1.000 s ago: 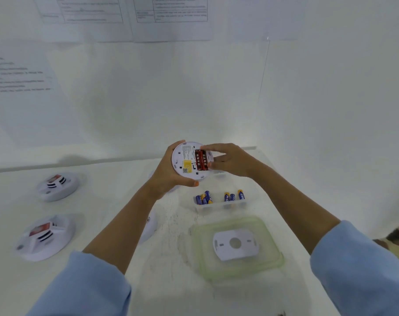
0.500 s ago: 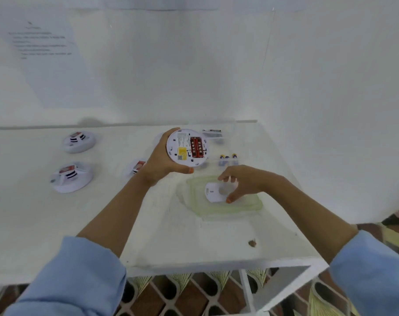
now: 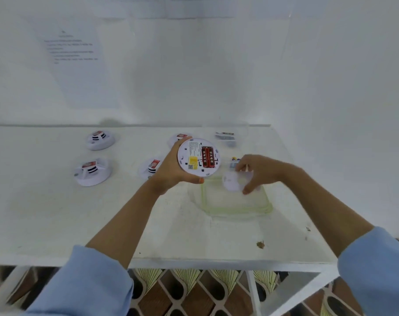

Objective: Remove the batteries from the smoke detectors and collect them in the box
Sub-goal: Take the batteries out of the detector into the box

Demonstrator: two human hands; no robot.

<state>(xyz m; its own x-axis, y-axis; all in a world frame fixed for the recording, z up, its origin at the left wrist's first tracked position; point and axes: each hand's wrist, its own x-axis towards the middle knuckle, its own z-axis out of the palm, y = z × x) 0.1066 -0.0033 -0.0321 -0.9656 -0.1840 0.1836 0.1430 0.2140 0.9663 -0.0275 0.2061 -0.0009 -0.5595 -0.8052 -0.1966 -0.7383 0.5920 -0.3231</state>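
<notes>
1. Above the middle of the white counter [image 3: 57, 213], the left hand [image 3: 169, 172] grips a round white smoke detector [image 3: 189, 156]. Its fingers curl over the far rim and its thumb sits under the near rim, so the detector's back faces the camera.
2. Two red batteries [image 3: 207, 156] lie side by side in that detector's open compartment, next to a yellow sticker.
3. To the right, the right hand [image 3: 260, 173] holds a round white mounting plate [image 3: 232, 182] by its edge, fingers on the far side and thumb on the near side.
4. The plate is over the far end of a clear, green-rimmed lid [image 3: 235, 209] that lies flat on the counter. Whether plate and lid touch cannot be told.
5. The clear box [image 3: 233, 164] stands just behind the right hand's fingers and is mostly hidden by them. The tips of a few loose batteries [image 3: 235, 158] show inside it.
6. Four more units sit face-up on the counter:
   - a far-left detector [image 3: 100, 139];
   - a near-left detector [image 3: 93, 171];
   - a middle detector [image 3: 151, 167], just beside the left wrist;
   - a back detector [image 3: 179, 137], partly hidden behind the left hand.
7. A clear container [image 3: 226, 135] with blurred dark-labelled contents stands near the back edge.
8. A printed sheet [image 3: 73, 53] hangs on the wall, its text too blurred to read.
9. Light blue sleeves [image 3: 84, 286] cover both upper forearms.
</notes>
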